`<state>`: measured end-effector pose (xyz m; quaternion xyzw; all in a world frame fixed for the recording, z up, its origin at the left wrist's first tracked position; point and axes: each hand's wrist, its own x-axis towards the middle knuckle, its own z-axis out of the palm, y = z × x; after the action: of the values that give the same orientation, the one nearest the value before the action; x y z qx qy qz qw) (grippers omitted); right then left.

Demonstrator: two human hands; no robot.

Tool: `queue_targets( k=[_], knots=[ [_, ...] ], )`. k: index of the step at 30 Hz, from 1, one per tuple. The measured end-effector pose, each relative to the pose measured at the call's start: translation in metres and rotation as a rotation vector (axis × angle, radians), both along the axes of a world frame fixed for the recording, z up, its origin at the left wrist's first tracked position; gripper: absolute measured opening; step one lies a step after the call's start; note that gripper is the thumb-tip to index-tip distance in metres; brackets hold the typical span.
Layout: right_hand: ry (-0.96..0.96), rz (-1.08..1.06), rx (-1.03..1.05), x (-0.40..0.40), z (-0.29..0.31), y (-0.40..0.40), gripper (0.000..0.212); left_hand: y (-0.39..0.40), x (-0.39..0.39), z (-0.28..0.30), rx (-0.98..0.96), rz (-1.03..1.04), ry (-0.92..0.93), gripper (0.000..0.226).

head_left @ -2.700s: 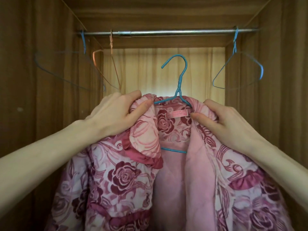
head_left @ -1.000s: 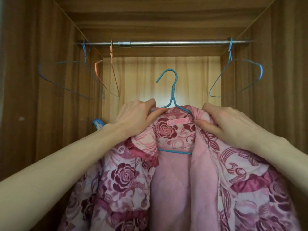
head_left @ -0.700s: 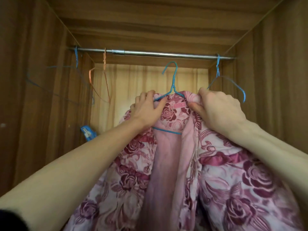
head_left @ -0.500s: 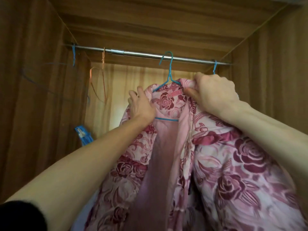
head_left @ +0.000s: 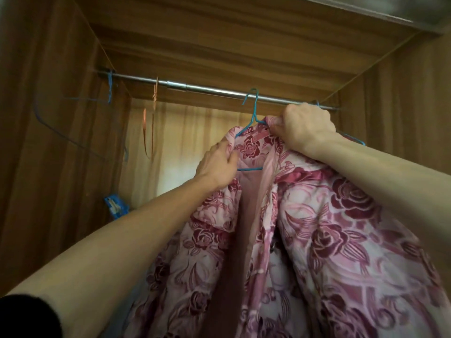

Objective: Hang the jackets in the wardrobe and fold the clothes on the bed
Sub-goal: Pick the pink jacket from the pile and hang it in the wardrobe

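Observation:
A pink jacket (head_left: 329, 228) with dark red roses sits on a blue wire hanger (head_left: 252, 113). Both are raised inside the wooden wardrobe. The hanger's hook is level with the metal rail (head_left: 207, 90) and overlaps it; whether it rests on the rail I cannot tell. My left hand (head_left: 217, 164) grips the jacket's left collar side. My right hand (head_left: 305, 126) grips the right collar side just below the rail.
An empty blue wire hanger (head_left: 73, 140) and an orange one (head_left: 151, 125) hang on the rail at the left. Another blue hanger (head_left: 353, 139) hangs behind my right wrist. A blue tag (head_left: 114, 206) sticks out low on the left wall (head_left: 48, 118).
Both hands have lifted the jacket and hanger up and to the right, from well under the rail until the hook reaches it. My view has tilted upward.

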<state>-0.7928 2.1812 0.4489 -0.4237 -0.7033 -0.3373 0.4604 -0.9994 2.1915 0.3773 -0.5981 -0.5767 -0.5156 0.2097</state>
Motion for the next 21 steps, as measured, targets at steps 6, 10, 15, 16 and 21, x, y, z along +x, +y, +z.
queue_targets(
  k=[6, 10, 15, 16, 21],
  knots=[
    [0.03, -0.017, 0.026, -0.019, 0.023, -0.001, 0.053, 0.008, 0.002, 0.021, -0.093, -0.076, -0.07, 0.092],
    [0.023, -0.035, 0.033, -0.036, 0.032, 0.004, 0.043, 0.012, 0.001, 0.031, -0.062, -0.045, -0.063, 0.1],
    [0.05, -0.057, 0.065, -0.043, 0.036, 0.019, 0.044, 0.02, -0.008, 0.034, -0.069, -0.031, 0.01, 0.109],
    [0.059, -0.065, 0.058, -0.042, 0.039, 0.02, 0.044, 0.021, -0.01, 0.035, -0.07, -0.026, 0.023, 0.109],
    [0.072, -0.081, 0.004, -0.044, 0.047, 0.022, 0.043, 0.026, -0.014, 0.04, -0.079, -0.032, 0.01, 0.112]
  ],
)
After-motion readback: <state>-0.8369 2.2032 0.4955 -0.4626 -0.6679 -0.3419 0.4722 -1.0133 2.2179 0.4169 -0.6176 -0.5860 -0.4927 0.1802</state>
